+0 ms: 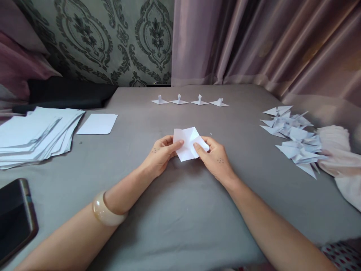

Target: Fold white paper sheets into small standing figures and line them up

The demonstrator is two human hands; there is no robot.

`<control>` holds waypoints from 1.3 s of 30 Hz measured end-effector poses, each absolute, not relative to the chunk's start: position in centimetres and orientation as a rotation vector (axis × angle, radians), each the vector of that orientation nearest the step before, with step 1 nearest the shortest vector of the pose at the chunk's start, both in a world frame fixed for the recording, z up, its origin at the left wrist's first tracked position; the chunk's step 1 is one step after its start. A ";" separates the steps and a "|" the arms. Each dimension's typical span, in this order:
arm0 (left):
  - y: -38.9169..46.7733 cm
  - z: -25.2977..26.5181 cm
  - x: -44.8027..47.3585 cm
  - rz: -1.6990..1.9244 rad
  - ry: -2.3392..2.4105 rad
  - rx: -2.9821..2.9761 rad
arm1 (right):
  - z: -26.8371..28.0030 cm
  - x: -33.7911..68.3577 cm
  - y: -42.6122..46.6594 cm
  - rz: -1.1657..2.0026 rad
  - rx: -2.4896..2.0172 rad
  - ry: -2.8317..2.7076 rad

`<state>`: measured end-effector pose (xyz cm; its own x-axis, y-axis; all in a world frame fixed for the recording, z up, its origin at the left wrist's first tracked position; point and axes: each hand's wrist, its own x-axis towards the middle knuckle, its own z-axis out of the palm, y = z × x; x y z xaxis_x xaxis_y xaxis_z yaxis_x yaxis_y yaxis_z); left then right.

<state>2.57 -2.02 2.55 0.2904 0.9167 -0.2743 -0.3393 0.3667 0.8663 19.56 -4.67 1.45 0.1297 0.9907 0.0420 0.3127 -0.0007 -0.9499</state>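
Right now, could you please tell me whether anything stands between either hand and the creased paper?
Nothing visible does: the left hand and right hand both hold the creased paper directly, on opposite sides.

Here's the left hand [162, 152] pinching one side of a creased white paper [187, 145], the right hand [216, 158] gripping the other, thumbs on top! Below them, the grey-covered table [180, 226]. Along its far edge, four folded figures [199, 101] line up; by the right edge, a heap of folded papers [299, 135] meets a pale cloth [344, 162]. Over left, loose sheets [34, 135] fan beside a small stack [97, 124], black fabric [70, 92] towards the far-left corner, a phone [17, 218] closer to the near edge.
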 end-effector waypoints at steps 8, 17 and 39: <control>-1.4 2.5 2.7 1.058 1.123 0.668 | 0.6 19.6 -4.4 0.947 -1.540 -1.404; -1.1 1.1 1.3 1.012 1.528 1.335 | 0.7 19.2 -5.1 0.509 -1.568 -1.845; -2.2 3.6 -0.1 0.224 0.871 2.931 | 1.6 20.5 -4.7 0.517 -1.516 -2.274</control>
